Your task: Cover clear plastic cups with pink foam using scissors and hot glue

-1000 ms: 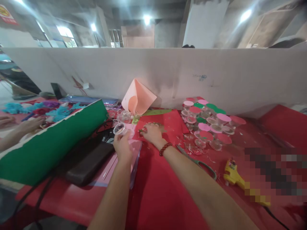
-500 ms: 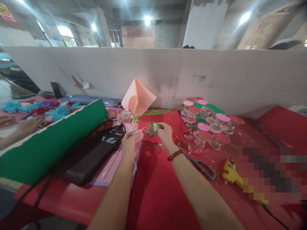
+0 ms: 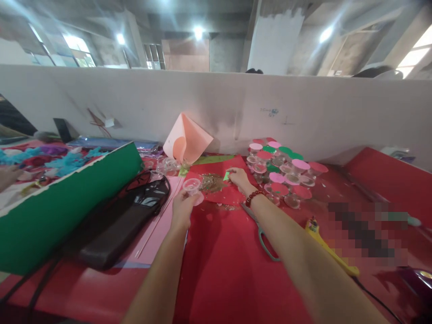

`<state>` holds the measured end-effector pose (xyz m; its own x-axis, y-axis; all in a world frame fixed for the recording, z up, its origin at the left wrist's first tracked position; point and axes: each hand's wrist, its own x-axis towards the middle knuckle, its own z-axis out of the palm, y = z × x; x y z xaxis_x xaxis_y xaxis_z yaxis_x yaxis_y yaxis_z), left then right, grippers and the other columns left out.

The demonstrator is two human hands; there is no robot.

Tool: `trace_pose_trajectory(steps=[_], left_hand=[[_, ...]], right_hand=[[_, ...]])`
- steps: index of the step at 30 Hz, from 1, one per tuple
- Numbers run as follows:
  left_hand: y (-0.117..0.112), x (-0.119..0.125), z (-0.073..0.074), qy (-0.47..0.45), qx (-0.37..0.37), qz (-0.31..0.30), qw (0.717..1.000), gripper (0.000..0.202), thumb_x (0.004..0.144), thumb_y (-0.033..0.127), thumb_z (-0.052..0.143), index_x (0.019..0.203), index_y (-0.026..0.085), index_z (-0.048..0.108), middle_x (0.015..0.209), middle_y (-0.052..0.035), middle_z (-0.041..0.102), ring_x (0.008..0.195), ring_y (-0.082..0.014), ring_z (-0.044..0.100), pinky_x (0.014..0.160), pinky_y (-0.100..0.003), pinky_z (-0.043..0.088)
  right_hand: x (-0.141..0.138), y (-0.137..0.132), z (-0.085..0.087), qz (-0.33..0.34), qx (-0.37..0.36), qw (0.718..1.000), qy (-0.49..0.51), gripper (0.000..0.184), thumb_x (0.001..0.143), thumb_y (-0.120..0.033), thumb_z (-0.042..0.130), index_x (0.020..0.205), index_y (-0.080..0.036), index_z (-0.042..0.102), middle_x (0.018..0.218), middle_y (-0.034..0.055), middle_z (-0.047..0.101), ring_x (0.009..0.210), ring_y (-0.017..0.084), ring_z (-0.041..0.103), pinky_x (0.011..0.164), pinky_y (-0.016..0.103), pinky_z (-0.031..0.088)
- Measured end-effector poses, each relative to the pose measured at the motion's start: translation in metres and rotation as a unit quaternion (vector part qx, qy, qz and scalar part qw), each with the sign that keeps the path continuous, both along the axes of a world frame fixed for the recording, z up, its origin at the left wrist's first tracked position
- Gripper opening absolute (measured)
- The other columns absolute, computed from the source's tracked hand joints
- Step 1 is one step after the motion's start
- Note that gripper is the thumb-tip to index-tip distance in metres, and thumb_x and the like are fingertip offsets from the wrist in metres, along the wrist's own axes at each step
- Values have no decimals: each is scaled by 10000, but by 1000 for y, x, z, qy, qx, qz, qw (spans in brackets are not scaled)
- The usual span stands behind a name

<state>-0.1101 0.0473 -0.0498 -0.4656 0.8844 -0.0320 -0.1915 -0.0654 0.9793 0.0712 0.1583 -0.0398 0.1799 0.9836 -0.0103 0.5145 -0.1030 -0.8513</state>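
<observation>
My left hand [image 3: 182, 208] is closed around a small clear plastic cup [image 3: 192, 185] with a wide rim, held just left of a loose heap of brownish bits [image 3: 212, 182]. A small bright green paper piece [image 3: 227, 176] is pinched in my right hand [image 3: 239, 177], at the right side of that heap. The heap lies on a red sheet [image 3: 232, 198]. Under my right forearm, scissors [image 3: 266, 243] with grey-green handles lie partly hidden. Right of my right hand stand several clear cups topped with pink, red and green discs [image 3: 278, 177].
A green board [image 3: 74, 198] and a black bag [image 3: 118, 225] lie on the left, beside pink sheets [image 3: 158, 225]. A folded peach paper [image 3: 187, 137] leans at the wall. A yellow glue gun [image 3: 329, 249] lies right. At far left, another person's hand [image 3: 8, 176] shows.
The view has turned slightly right. My right hand has moved right across the heap with the green paper, uncovering more of the bits. My left hand still holds the cup, its rim now facing up.
</observation>
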Motion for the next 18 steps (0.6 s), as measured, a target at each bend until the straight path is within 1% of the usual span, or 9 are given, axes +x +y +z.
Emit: trace_pose_trajectory(steps=[4,6,7,9,11,15,18], left_hand=[[0,-1,-1,2,-9,-16,1000,332,496,245,779,795,132,692,730,-15,671,704,-155,593,778,-321,458],[0,-1,-1,4,-2,-19,1000,333,506,235,776,813,132,699,758,-23,684,727,-160,599,807,-328,458],[0,-1,-1,5,0,-20,1000,335,511,232,774,822,132,701,766,-26,687,736,-164,602,813,-333,459],[-1,0,-1,5,2,-23,1000,346,517,231,774,842,133,707,779,-30,691,751,-171,607,820,-339,460],[-1,0,-1,6,0,-25,1000,355,524,239,775,856,132,714,799,-37,697,762,-173,612,829,-340,457],[-2,2,0,10,-14,-25,1000,346,516,245,789,835,128,722,809,-46,699,757,-170,615,827,-332,453],[-2,2,0,5,-8,-27,1000,357,506,240,800,839,138,723,807,-40,701,769,-174,618,827,-332,457]], right_hand=[[-4,12,-4,-5,8,999,-31,255,755,-102,600,965,-178,722,948,45,745,803,134,688,656,176,488],[-4,18,-5,-5,-3,999,-51,176,810,-148,627,967,-164,704,997,63,725,889,153,675,734,212,508],[-3,21,-5,-2,-12,998,-60,172,850,-194,629,1010,-158,683,1037,71,705,919,164,664,773,253,522],[-3,26,-6,3,-31,996,-79,254,910,-296,606,1122,-159,627,1136,83,648,972,188,640,828,352,539],[-3,30,-6,8,-48,994,-97,321,929,-349,581,1198,-173,581,1207,86,602,1015,207,620,852,412,540],[-6,35,-6,17,-64,991,-115,316,928,-341,583,1200,-180,584,1222,88,597,1030,209,615,865,406,534],[-9,37,-7,17,-63,991,-115,300,933,-339,574,1189,-184,592,1227,89,597,1032,206,612,873,408,531]])
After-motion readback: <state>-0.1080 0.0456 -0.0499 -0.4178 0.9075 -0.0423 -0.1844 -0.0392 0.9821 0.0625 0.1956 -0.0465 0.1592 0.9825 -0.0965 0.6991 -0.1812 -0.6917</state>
